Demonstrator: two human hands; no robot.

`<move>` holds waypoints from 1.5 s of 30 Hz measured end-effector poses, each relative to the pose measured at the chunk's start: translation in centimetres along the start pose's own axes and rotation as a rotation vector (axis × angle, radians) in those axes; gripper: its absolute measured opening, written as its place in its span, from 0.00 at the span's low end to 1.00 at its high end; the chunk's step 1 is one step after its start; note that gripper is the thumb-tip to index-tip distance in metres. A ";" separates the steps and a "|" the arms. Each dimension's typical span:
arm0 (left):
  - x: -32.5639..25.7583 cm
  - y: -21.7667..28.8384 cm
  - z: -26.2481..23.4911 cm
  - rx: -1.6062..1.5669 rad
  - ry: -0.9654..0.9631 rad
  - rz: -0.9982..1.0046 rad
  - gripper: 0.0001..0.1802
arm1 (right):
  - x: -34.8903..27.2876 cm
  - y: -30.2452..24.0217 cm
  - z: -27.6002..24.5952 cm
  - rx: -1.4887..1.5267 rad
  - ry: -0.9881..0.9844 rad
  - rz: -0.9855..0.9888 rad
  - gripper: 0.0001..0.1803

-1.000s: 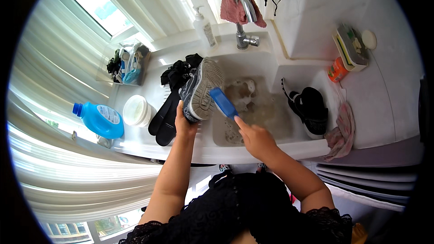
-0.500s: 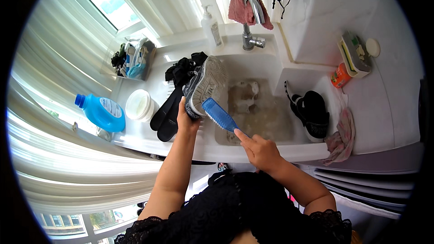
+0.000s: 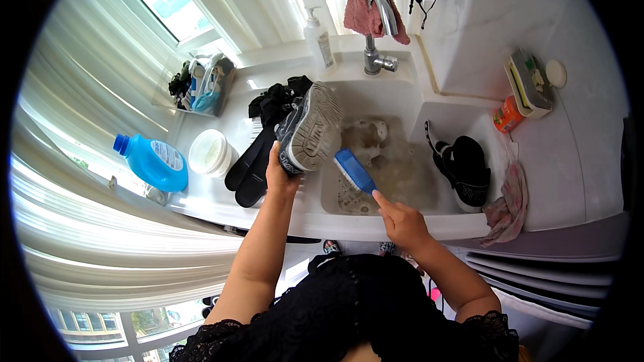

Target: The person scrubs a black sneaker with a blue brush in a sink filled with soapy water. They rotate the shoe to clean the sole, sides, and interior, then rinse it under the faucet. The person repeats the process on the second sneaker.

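Observation:
My left hand point(image 3: 282, 173) grips a dark shoe point(image 3: 310, 127) by its heel end, its pale patterned sole turned up and toward the right. In my right hand point(image 3: 401, 222) is the handle of a blue scrub brush point(image 3: 355, 171). Bristles on the brush face down and left; its head hangs over the sink point(image 3: 429, 196), apart from the sole. Cloudy brownish water point(image 3: 396, 167) with some foam lies in the basin. Left of the shoe are two black insoles point(image 3: 253, 171) and a bunch of black laces or cloth point(image 3: 276, 102).
A second black shoe point(image 3: 469, 171) rests on the right ledge beside a pinkish rag point(image 3: 508, 204). At left stand a blue detergent bottle point(image 3: 151, 162), a white tub point(image 3: 209, 153) and a clear bin point(image 3: 204, 87). Behind are a pump bottle point(image 3: 318, 43) and a cloth-draped faucet point(image 3: 371, 53).
The brush has come off the sole, moving right and slightly down over the water with my right hand. My left hand keeps the shoe in nearly the same place.

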State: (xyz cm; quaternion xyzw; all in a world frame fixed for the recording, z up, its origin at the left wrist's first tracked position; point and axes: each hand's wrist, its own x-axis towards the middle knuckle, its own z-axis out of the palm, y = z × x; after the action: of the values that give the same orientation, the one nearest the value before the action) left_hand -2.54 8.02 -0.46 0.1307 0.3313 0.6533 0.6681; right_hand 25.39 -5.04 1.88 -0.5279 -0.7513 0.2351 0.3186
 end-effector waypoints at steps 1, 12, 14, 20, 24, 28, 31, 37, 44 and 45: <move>0.1 0.0 -0.1 0.008 -0.005 -0.002 0.26 | 0.0 -0.2 -0.3 0.022 0.004 -0.005 0.26; 0.4 -0.3 -0.6 0.077 0.013 0.034 0.25 | 0.4 -2.0 0.9 0.164 0.027 -0.045 0.26; 0.3 -0.2 -0.9 0.046 0.013 0.015 0.25 | 0.5 -3.6 0.9 0.135 0.013 -0.128 0.26; 0.5 -0.2 -0.7 0.039 0.028 0.017 0.24 | -0.6 -1.4 2.2 0.241 0.020 -0.026 0.26; 0.7 -0.1 -1.3 0.037 0.027 0.011 0.24 | 3.3 -3.4 3.9 0.185 0.129 -0.123 0.27; 0.7 0.0 -0.4 -0.002 0.027 0.038 0.24 | 3.1 -3.1 3.5 0.165 0.130 -0.135 0.26; 0.4 -0.2 2.1 -0.011 0.042 0.097 0.22 | 0.6 -2.2 1.4 0.146 0.148 -0.133 0.26; -0.6 -2.5 9.5 0.135 0.099 0.281 0.18 | 4.3 -3.0 -3.2 0.369 0.156 0.061 0.24; -0.9 -5.1 11.4 0.540 0.198 0.345 0.18 | -0.9 -0.2 -2.9 0.235 0.292 0.044 0.24; -1.2 -5.9 11.7 0.586 0.191 0.295 0.17 | -0.5 0.0 -3.0 0.201 0.313 0.070 0.25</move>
State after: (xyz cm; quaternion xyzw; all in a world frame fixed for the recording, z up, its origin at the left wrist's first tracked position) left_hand 9.38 9.23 4.96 0.3018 0.5435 0.6292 0.4665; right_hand 27.67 -5.43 3.86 -0.5494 -0.6465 0.2352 0.4742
